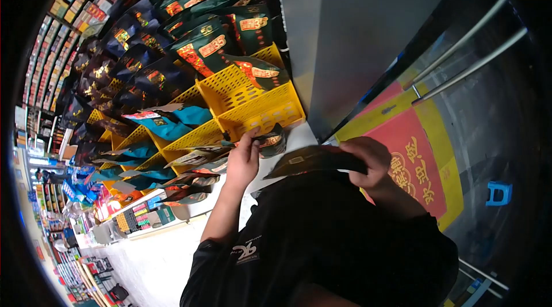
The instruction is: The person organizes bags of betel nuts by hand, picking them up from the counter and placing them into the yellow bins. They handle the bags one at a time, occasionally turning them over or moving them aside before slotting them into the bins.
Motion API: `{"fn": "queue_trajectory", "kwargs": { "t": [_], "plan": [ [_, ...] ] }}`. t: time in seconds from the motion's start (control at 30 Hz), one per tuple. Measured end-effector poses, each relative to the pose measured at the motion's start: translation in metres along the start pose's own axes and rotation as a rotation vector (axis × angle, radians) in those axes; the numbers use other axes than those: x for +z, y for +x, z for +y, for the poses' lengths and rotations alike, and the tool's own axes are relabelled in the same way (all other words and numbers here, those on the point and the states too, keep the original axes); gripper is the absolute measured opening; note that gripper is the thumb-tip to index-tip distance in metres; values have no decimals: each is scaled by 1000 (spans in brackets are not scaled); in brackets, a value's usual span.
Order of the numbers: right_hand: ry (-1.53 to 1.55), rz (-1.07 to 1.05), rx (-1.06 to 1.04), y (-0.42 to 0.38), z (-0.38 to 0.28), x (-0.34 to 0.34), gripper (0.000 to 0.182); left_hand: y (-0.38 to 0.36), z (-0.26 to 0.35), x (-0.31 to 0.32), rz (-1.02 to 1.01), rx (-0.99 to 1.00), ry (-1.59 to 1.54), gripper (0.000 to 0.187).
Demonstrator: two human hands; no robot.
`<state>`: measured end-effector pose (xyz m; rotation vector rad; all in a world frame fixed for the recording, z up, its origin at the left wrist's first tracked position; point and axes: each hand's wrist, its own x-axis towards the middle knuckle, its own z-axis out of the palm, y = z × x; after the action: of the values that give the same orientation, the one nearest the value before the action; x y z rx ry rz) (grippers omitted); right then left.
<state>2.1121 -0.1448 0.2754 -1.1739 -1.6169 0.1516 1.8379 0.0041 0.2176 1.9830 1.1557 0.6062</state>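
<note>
From my remote feed, tiers of yellow shelf bins (253,97) packed with dark tea pouches fill the wall above a red floor mat (411,154), and restocking looks to be midway. My right hand (368,163) is closed around a flat dark pouch (313,160) held low in front of my chest, just beside the lowest bin. My left hand (244,160), fingers pinched on a small pouch (271,141) at that bin's edge, must, I judge, seat it upright next.
</note>
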Motion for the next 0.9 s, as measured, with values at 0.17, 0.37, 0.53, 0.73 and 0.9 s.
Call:
{"fn": "queue_trajectory", "kwargs": {
  "t": [0.17, 0.37, 0.53, 0.73, 0.9],
  "plan": [
    [-71, -42, 148, -24, 17, 39, 36, -4, 4, -3, -26, -56, -135, 44],
    [32, -60, 281, -41, 39, 88, 28, -22, 9, -12, -47, -114, -559, 47],
    [51, -221, 324, -54, 43, 109, 27, -35, 11, -26, -88, 77, -347, 45],
    [105, -276, 302, -51, 41, 123, 35, -45, 37, -38, -152, 215, 340, 44],
    [157, -354, 294, -46, 37, 130, 37, -46, 34, -40, -130, 250, 599, 39]
  ]
}}
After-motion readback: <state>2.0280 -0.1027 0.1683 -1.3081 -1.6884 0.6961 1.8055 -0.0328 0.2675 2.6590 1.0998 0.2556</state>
